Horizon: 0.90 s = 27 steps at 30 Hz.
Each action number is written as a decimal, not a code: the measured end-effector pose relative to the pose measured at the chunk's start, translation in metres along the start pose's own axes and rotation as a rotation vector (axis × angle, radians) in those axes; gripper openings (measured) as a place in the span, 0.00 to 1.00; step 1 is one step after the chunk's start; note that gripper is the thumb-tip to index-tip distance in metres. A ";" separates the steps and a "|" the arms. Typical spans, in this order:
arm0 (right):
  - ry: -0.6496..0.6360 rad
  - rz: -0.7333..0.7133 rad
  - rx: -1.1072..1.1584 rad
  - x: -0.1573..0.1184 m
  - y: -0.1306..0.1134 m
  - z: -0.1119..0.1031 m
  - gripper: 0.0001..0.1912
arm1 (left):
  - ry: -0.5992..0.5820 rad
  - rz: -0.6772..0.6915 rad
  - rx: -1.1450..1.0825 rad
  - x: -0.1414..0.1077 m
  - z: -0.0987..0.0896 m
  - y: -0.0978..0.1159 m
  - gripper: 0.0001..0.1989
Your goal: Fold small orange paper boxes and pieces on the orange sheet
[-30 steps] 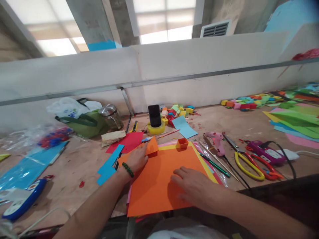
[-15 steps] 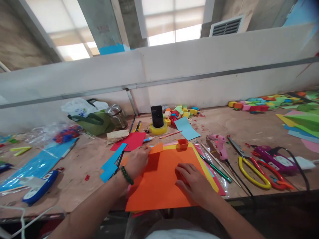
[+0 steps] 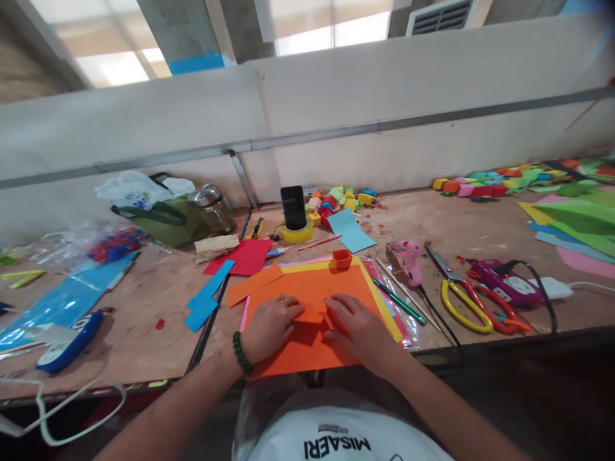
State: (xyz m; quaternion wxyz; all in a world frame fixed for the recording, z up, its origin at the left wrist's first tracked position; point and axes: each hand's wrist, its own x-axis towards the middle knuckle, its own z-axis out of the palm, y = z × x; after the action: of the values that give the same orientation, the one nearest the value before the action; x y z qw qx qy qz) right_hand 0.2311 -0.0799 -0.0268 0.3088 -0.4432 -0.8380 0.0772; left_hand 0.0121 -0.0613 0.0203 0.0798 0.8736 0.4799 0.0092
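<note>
My left hand (image 3: 271, 328), a green bead bracelet at its wrist, is closed on a small orange paper piece (image 3: 311, 313). My right hand (image 3: 358, 330) meets the right end of this piece, fingers bent around its edge. Both hands are over a large orange sheet (image 3: 302, 355), which lies on a stack of coloured paper with a yellow sheet (image 3: 391, 326) showing at the side. An orange paper strip (image 3: 254, 285) lies across the stack's upper left corner. Beyond my hands, a small open orange paper box (image 3: 341, 258) stands on the stack.
To the right lie a green pen (image 3: 398, 301), a pink glue gun (image 3: 412, 259), scissors (image 3: 464, 298) and a purple power strip (image 3: 507, 282). A phone (image 3: 293, 208) leans upright in a yellow tape roll (image 3: 296, 233). Blue paper pieces (image 3: 209, 298) and a blue-white tool (image 3: 72, 342) are leftward.
My left hand has come down and toward my right hand with the orange paper piece. My right hand has closed in on it. The orange strip at upper left is now uncovered.
</note>
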 end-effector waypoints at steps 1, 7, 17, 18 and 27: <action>-0.012 0.000 -0.013 0.000 -0.001 0.000 0.23 | 0.004 0.032 -0.016 -0.003 0.000 0.001 0.21; 0.005 -0.151 -0.086 0.001 -0.001 0.005 0.14 | 0.129 0.118 -0.063 -0.015 0.011 0.007 0.33; 0.266 -0.086 -0.129 -0.008 0.006 -0.035 0.12 | 0.262 -0.177 0.134 -0.015 0.003 -0.034 0.25; 0.283 -0.091 -0.144 -0.007 0.005 -0.037 0.12 | 0.291 -0.211 0.167 -0.016 0.002 -0.035 0.23; 0.165 -0.139 -0.204 -0.001 -0.008 -0.018 0.14 | 0.426 0.227 0.242 -0.022 0.012 0.011 0.15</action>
State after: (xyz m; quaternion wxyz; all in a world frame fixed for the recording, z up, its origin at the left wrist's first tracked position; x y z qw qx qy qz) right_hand 0.2359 -0.0878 -0.0096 0.3347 -0.4179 -0.8419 -0.0668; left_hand 0.0111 -0.0872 0.0110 -0.1293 0.9035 0.3823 0.1442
